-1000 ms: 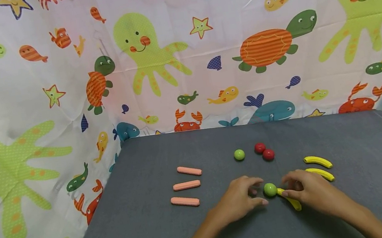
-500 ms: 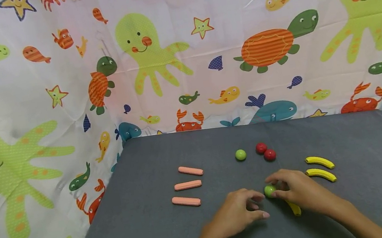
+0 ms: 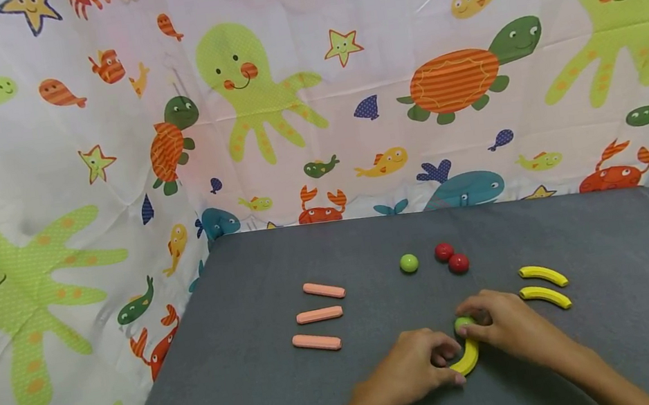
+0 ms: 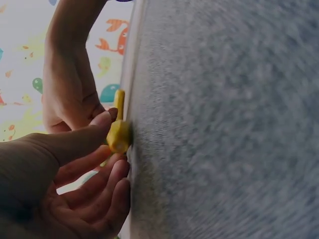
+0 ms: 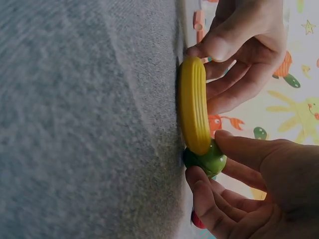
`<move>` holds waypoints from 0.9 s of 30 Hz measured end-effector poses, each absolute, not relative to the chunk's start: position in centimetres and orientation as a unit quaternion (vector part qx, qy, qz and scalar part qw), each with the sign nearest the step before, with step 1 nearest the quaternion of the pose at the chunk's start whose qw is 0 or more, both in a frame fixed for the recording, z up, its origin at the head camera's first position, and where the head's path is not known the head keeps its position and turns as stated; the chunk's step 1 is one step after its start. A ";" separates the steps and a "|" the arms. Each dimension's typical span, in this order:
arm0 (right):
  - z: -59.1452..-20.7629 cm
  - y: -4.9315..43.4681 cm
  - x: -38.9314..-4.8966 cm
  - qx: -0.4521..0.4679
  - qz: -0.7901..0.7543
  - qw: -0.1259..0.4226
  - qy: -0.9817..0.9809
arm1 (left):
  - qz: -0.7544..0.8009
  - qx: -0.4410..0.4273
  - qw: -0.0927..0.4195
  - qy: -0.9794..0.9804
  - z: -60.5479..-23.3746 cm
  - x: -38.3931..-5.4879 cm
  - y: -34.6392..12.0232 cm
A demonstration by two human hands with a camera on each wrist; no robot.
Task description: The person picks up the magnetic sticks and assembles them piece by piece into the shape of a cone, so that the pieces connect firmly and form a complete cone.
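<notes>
My left hand (image 3: 420, 367) pinches the near end of a small toy banana (image 3: 466, 357) between thumb and fingers. The banana lies on the grey table, curving up to a shiny green ball (image 5: 212, 160). My right hand (image 3: 501, 320) holds that ball between thumb and fingertips, hiding part of it in the head view. In the right wrist view the far end of the banana (image 5: 195, 104) touches the ball. From the left wrist, the gripped yellow end (image 4: 119, 136) shows between my thumb and fingers.
Pink sausage-like sticks (image 3: 319, 315) lie at the left. A second green ball (image 3: 408, 263) and two red balls (image 3: 458, 263) sit farther back. Two more toy bananas (image 3: 545, 297) are on the right. A sea-animal curtain (image 3: 296, 95) borders the grey table (image 3: 252, 395).
The banana near my hands has swung its near end to the left, where my left hand now grips it. My right hand moved from the banana's tip onto the green ball.
</notes>
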State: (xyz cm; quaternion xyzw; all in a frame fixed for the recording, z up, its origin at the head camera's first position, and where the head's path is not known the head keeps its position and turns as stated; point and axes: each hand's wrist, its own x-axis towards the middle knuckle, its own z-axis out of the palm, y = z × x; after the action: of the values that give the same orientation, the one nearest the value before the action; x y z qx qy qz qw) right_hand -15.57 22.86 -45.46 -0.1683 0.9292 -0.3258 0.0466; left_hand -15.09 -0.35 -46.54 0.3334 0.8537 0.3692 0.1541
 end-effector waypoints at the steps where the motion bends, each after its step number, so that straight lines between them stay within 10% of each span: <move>1: -45.5 22.9 -15.5 -0.165 -0.324 0.046 0.930 | 0.367 0.334 0.152 0.855 -46.6 -15.1 -0.2; 27: -45.8 24.3 -13.8 -0.112 -0.368 0.089 0.919 | 0.450 0.280 0.140 0.837 -46.5 -17.0 -1.7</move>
State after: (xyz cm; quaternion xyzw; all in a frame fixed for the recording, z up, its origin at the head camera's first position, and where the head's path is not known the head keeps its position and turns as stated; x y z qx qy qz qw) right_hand -13.78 24.27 -45.76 -0.1124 0.9187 -0.3681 0.0892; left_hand -17.00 -1.66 -46.50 0.2800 0.8365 0.4499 0.1396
